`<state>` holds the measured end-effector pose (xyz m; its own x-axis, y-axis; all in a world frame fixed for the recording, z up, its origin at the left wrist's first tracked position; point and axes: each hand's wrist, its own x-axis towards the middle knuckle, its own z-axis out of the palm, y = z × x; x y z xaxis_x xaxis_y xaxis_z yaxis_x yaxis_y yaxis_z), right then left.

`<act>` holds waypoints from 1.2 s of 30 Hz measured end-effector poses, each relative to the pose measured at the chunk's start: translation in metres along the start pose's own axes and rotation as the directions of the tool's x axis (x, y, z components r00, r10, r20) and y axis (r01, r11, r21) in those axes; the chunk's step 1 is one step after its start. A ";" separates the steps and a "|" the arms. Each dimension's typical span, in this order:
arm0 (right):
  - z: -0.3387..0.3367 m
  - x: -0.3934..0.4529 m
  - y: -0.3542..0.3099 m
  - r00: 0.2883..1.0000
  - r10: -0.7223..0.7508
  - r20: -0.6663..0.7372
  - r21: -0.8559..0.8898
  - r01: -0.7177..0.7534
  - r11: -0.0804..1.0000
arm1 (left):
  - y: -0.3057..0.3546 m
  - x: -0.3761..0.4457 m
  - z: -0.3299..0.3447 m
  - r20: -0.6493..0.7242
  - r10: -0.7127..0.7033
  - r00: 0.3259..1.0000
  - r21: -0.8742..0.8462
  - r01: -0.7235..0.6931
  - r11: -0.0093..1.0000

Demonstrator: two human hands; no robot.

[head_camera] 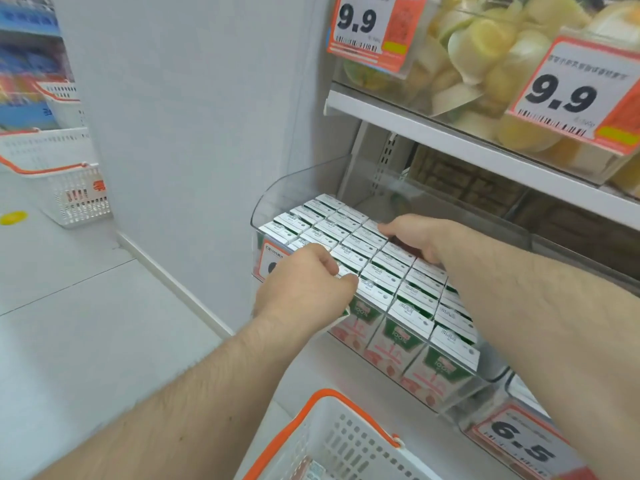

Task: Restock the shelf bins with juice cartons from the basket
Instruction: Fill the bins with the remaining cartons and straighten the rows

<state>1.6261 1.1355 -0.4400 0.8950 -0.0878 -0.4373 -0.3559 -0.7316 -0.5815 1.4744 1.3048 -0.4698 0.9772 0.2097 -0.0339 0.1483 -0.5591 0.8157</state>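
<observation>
Juice cartons (367,268) fill the clear shelf bin (277,195) in tight rows, white tops up, and the rows run from the front of the bin back toward the wall. The bin looks almost full, so I think the job here is close to done. Above it sits another shelf (450,140) with a clear bin of yellow fruit cups (491,39) and two big price tags (367,26) that say 9.9. That shelf hangs over the back rows, so a hand must go in low and from the front. Under the bin, close to the person, is the white basket (346,441) with an orange handle. Something small lies at its bottom, too blurry to name. Another basket (69,188) sits far off on the floor to the left. The right hand (419,237) lies on top of the cartons near the back right, fingers bent down on the tops, pressing or gripping one; I cannot tell which. The left hand (308,285) is at the front left corner, fingers curled on a carton edge there. The left hand is nearer the basket, so it would reach down most easily. A lower price tag (523,441) says 6.5.
</observation>
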 end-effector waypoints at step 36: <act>0.009 -0.304 0.203 0.943 -0.051 -0.330 0.783 0.304 0.542 | 0.061 -0.150 0.077 0.460 0.482 0.746 -0.475 -0.253 0.843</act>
<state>1.2796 1.0197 -0.4312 0.9507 -0.2681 -0.1561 -0.1318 0.1063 -0.9856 1.3491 1.1772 -0.4596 0.8700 -0.4822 0.1028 -0.1941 -0.1433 0.9705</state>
